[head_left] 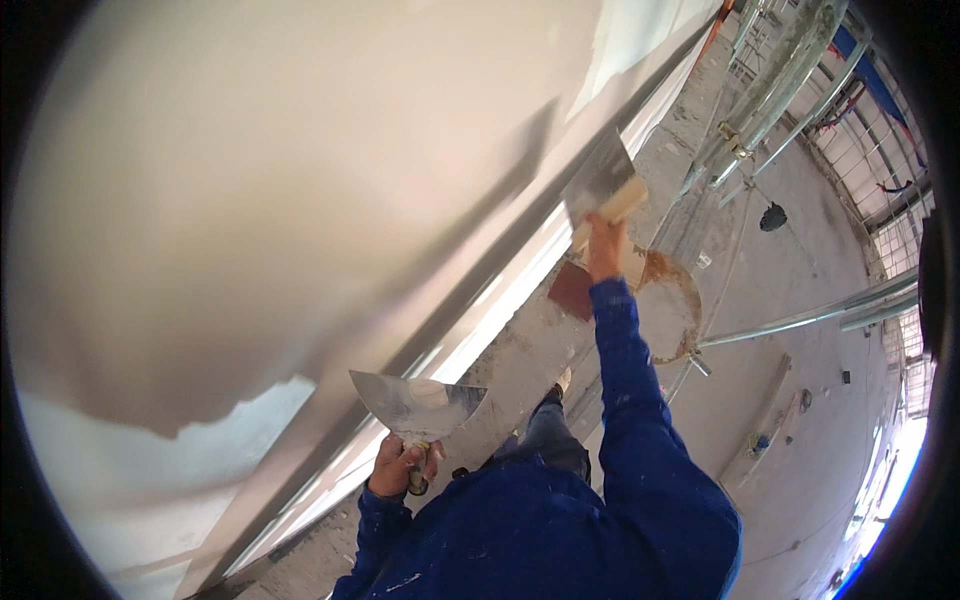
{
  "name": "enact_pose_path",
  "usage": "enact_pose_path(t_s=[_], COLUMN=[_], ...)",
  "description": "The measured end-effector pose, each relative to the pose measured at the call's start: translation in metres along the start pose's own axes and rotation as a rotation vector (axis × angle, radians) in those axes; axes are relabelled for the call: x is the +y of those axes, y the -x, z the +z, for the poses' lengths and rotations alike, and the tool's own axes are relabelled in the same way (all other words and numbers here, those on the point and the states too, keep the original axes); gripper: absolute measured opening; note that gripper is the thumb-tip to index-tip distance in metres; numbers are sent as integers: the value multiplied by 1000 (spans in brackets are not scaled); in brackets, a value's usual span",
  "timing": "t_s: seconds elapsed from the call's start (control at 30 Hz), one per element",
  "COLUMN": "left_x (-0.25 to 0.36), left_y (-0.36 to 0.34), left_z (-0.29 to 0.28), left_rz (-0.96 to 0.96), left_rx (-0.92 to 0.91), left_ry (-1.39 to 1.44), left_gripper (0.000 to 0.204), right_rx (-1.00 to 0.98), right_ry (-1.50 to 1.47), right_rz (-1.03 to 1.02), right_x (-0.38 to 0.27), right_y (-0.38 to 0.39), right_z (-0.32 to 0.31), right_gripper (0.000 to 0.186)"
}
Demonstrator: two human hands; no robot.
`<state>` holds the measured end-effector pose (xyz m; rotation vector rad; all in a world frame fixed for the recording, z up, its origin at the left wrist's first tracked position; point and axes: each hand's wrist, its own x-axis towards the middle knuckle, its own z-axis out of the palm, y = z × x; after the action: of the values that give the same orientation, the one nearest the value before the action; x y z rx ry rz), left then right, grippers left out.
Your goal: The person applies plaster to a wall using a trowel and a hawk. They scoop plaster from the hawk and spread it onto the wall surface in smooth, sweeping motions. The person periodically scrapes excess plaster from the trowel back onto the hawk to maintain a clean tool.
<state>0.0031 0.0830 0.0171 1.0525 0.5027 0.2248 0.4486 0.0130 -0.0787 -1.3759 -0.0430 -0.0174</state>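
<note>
My left hand [395,466] is closed round the handle of a wide putty knife [385,398], its blade tilted up and carrying a lump of pale compound [430,393]. With the arm stretched forward, my right hand [604,250] grips a wide-bladed trowel [598,182] by its pale handle. That blade is beside the lower part of the wall [300,170]; whether it touches cannot be made out. The wall is smooth and off-white, with whiter patches and a shadow across it.
Below my right arm stand a round, brown-stained container [690,290] and a reddish-brown block [572,291] on the dusty floor [520,350]. Metal scaffold poles [785,75] rise at the far right, and another pole [800,312] crosses on the right. A plank [765,420] lies there too.
</note>
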Motion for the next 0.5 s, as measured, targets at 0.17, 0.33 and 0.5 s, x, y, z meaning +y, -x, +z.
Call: enact_pose_path(t_s=[0.17,0.33,0.5], left_x=[5,6,-2], left_y=[-6,-12,-10], left_z=[-5,1,-8], left_rz=[-42,-49,-68], left_rx=[34,48,17], left_ry=[-32,-5,13], left_gripper=[46,42,42], right_rx=[7,-143,-103], right_ry=[372,333,406], right_rz=[-320,-468,-493], right_x=[-19,-7,9], right_y=[-107,-152,-91], right_z=[51,86,101], right_gripper=[35,52,62])
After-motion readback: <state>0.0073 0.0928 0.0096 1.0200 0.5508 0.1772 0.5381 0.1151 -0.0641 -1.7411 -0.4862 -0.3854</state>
